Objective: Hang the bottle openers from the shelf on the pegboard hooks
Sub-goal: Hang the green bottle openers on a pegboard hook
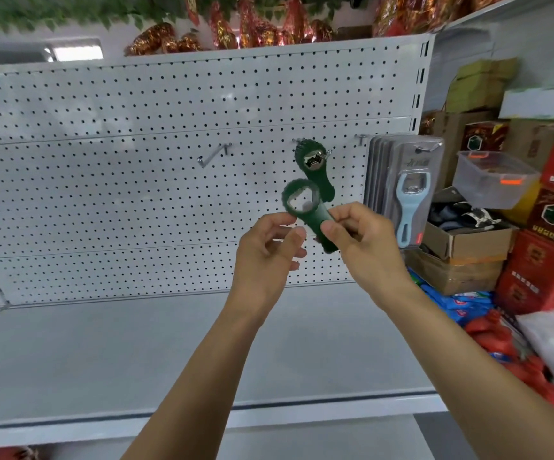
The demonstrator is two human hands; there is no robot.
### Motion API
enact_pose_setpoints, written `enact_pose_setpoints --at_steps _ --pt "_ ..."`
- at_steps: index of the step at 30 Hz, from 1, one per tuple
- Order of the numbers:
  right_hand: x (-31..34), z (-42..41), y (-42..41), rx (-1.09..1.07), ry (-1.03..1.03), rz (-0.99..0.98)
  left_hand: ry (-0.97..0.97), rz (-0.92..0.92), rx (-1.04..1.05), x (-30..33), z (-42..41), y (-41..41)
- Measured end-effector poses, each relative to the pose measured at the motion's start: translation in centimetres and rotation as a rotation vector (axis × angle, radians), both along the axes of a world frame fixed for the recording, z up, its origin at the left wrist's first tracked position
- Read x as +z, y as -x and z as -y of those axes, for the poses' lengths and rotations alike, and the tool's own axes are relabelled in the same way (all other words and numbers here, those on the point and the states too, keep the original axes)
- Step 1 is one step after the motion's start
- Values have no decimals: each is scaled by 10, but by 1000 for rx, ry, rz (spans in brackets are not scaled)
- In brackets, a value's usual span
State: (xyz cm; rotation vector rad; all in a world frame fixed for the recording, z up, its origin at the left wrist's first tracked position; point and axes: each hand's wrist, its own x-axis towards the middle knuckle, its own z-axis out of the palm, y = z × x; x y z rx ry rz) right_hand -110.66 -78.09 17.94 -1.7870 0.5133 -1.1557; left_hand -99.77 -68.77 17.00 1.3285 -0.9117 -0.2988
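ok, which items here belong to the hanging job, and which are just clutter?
Job: held green opener in right hand; left hand; hung green opener; empty hook; pegboard.
Clutter: packaged blue openers, plastic tub, cardboard boxes.

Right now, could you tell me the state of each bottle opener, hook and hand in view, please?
Green opener in hand: held by the handle, not hung.
Second green opener: hanging on the middle hook.
Left hook: bare.
Packaged blue openers: hanging on the right hook.
Right hand: grips the opener's handle.
Left hand: fingers loosely curled beside the opener, holding nothing.
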Motion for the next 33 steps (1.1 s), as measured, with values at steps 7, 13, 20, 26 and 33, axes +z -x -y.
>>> enact_pose_setpoints --at_steps 7,13,20,26,33 --pt "19 20 -1 -80 -27 177 -126 295 115 -15 -9 -2" --pt "27 39 -15 -98 -49 155 -284 558 243 -38 -21 -9" --pt "21 53 -28 -98 -87 86 -395 649 301 -58 -30 -13" --pt "19 56 -37 -101 -117 66 -429 672 332 -65 -36 -11" --pt "-35 25 -23 -16 -216 -114 -474 675 368 -85 -51 -8"
